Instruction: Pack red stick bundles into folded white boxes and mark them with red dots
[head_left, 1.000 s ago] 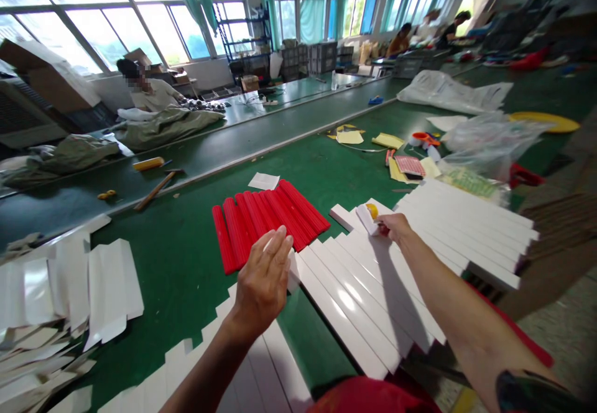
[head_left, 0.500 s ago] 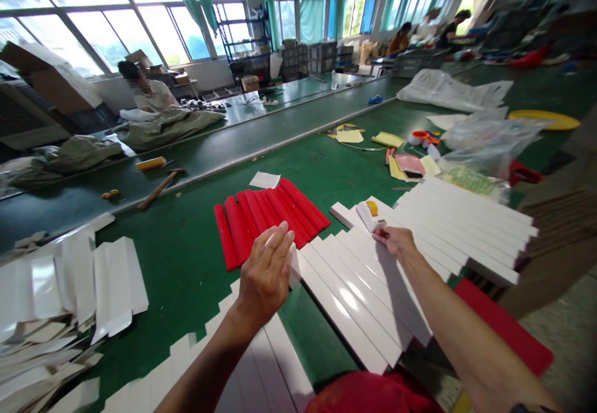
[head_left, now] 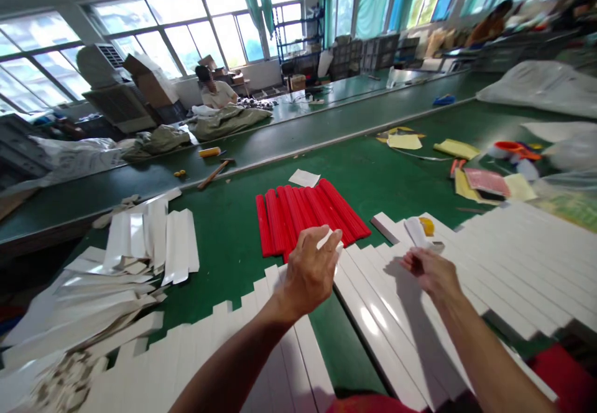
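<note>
My left hand (head_left: 312, 271) hovers over the edge of a bundle of red strips (head_left: 303, 217), with a small white paper piece (head_left: 330, 242) pinched in its fingers. My right hand (head_left: 431, 273) is held above rows of glossy white strips (head_left: 377, 313) and touches nothing. Its fingers are slightly curled and apart. Just beyond it, a small white tool or folded paper piece (head_left: 416, 232) lies on the strips beside a yellow object (head_left: 426, 226). The yellow object is partly hidden.
More white strips (head_left: 517, 257) spread to the right. A heap of folded white sheets (head_left: 152, 245) lies on the green bench (head_left: 396, 180) at left. Coloured papers and plastic bags sit at the far right. A seated person (head_left: 214, 92) works at the neighbouring bench.
My right hand has let go of the small white piece and drawn back from it. The view has swung left, and my left hand has risen slightly.
</note>
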`<state>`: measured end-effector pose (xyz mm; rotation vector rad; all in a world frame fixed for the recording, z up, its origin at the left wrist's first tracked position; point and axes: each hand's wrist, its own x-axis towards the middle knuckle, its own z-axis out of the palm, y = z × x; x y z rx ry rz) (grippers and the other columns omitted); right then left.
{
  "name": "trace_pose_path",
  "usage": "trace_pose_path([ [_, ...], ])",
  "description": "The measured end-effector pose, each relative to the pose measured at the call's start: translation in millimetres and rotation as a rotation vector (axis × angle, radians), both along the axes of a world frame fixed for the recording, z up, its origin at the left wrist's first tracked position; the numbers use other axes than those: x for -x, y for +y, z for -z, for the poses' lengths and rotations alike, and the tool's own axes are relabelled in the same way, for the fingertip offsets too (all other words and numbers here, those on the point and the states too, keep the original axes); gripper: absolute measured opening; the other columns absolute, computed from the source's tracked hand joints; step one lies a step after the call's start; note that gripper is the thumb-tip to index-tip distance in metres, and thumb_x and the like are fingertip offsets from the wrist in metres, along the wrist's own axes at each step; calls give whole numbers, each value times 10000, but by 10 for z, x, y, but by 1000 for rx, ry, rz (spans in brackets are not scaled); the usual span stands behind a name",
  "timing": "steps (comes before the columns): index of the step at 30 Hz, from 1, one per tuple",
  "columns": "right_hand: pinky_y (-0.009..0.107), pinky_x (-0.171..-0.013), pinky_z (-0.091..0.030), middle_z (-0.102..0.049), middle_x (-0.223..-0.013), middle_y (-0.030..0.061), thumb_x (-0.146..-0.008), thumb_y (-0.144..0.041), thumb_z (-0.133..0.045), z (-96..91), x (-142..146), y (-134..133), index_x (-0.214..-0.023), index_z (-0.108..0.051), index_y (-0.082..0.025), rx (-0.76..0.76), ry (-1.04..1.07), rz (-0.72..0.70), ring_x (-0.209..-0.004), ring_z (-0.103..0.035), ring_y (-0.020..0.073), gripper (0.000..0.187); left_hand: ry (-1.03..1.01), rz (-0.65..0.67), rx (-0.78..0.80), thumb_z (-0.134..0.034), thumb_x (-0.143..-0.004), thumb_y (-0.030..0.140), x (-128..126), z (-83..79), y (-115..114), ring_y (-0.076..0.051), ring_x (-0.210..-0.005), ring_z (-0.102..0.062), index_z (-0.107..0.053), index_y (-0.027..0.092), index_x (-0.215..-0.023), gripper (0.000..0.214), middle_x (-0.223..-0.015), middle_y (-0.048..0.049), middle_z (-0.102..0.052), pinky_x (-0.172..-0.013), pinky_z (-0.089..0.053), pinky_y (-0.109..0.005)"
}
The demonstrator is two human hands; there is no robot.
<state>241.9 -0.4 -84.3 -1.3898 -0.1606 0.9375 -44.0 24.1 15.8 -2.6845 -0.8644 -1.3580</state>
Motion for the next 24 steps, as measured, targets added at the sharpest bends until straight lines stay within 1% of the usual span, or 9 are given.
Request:
trace_pose_path([
  [3, 255, -452, -554, -620, -593, -2, -636, -263, -863, -474, 482, -48, -780, -648, -144, -120, 15, -192, -488, -589, 127, 285, -23, 11, 3, -505, -934, 138, -70, 12, 25, -247, -1090, -583, -428, 108, -1418, 491, -1163, -169, -615, -918, -555, -393],
  [6, 260, -449, -562, -652, -623, 12, -674, -335, -854, -998, 927, -121, -831, -693, -148, -328, -69, -427, -491, -611, 133, 292, -32, -33, 27, -527, -945, 190, -130, 56, 40, -260, -1053, -600, -239, 96, -1517, 647, -1195, -187, -623, -916, -551, -414],
  [8, 265, -460, -571, -662, -629, 19, -710, -346, -834, -1230, 1140, -164, -828, -708, -147, -383, -114, -512, -497, -626, 139, 263, -41, -69, 39, -528, -950, 217, -145, 89, 40, -266, -1040, -612, -162, 99, -1539, 704, -1214, -195, -627, -907, -554, -418],
  [9, 262, -465, -572, -669, -637, 24, -719, -347, -828, -1295, 1217, -177, -820, -713, -145, -392, -138, -532, -499, -630, 138, 253, -46, -77, 42, -516, -954, 221, -145, 103, 37, -268, -1042, -616, -144, 99, -1542, 707, -1220, -197, -628, -908, -555, -418],
  [11, 241, -464, -564, -681, -647, 31, -719, -345, -826, -1342, 1325, -181, -794, -718, -138, -392, -185, -543, -495, -628, 128, 245, -60, -82, 47, -478, -965, 225, -135, 124, 30, -272, -1053, -620, -133, 90, -1541, 685, -1219, -201, -631, -914, -555, -420],
  [16, 214, -448, -541, -672, -585, 38, -704, -382, -822, -1298, 1466, -128, -755, -703, -119, -350, -269, -554, -463, -610, 120, 293, -78, -69, 58, -426, -964, 200, -112, 153, 20, -284, -1085, -612, -105, 73, -1540, 672, -1257, -224, -601, -940, -547, -436],
  [19, 234, -433, -541, -634, -523, 0, -685, -422, -829, -1324, 1495, -106, -849, -660, -130, -305, -314, -547, -441, -603, 136, 376, -71, -73, 95, -413, -948, 156, -108, 152, 4, -290, -1102, -601, -83, 81, -1543, 685, -1263, -222, -591, -953, -541, -456],
  [22, 248, -381, -518, -626, -512, -29, -615, -401, -872, -1395, 1467, -68, -929, -566, -167, -197, -202, -597, -396, -580, 148, 496, -49, -70, 151, -435, -936, 152, -85, 131, -25, -290, -1132, -585, -49, 89, -1544, 724, -1271, -219, -576, -967, -535, -459],
  [24, 240, -368, -512, -631, -528, -12, -563, -365, -890, -1444, 1427, -27, -812, -539, -169, -106, -57, -681, -384, -557, 127, 473, -44, -40, 170, -459, -916, 142, -51, 111, -41, -290, -1190, -555, -53, 100, -1544, 750, -1304, -215, -544, -1005, -515, -459],
])
